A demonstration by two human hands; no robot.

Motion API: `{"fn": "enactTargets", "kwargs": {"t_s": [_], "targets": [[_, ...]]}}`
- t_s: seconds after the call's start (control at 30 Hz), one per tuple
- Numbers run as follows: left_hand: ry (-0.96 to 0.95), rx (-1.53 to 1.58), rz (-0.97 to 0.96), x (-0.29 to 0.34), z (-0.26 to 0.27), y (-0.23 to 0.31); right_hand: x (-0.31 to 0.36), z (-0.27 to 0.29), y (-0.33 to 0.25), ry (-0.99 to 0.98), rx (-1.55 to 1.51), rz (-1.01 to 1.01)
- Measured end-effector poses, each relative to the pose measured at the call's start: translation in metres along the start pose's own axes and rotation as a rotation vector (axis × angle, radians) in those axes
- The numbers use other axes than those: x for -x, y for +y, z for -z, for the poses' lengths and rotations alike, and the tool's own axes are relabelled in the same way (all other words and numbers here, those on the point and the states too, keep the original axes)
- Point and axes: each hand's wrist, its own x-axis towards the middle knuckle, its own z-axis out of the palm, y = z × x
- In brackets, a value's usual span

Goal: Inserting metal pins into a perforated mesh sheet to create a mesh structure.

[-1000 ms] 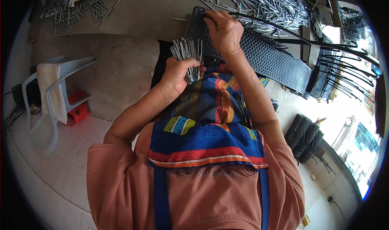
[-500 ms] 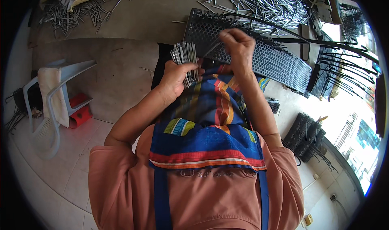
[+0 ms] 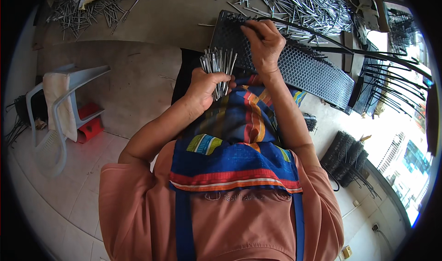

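Observation:
My left hand (image 3: 206,87) is closed around a bundle of thin silver-grey strips (image 3: 220,62), which stand up fanned out above the thumb. To its right, my right hand (image 3: 266,44) is over the left part of a long dark board full of small round holes (image 3: 317,77). Thumb and fingers are pinched together near the board's far edge; whatever is between them is too small to make out. Dark, jagged tips (image 3: 299,47) stick up along the far edge of the board, partly behind my right hand. The board's near edge lies by my aproned lap (image 3: 244,109).
A large heap of loose strips (image 3: 304,8) covers the table (image 3: 170,21) beyond the board. A smaller pile (image 3: 87,14) lies far left. Long black rods (image 3: 391,56) jut out at right. A pale plastic chair (image 3: 62,104) stands left; dark bundles (image 3: 345,153) lie right.
My right hand has moved away from me and slightly left, to the board's far edge. A thin strip seen at its fingers no longer shows. The strips in my left hand have fanned wider.

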Motion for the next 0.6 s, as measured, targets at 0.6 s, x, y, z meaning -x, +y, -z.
{"fn": "enactTargets", "kwargs": {"t_s": [0.6], "targets": [[-0.11,0.093,-0.002,0.004,-0.008,0.004,0.027,0.022,-0.007,-0.323,-0.064,-0.186]]}}
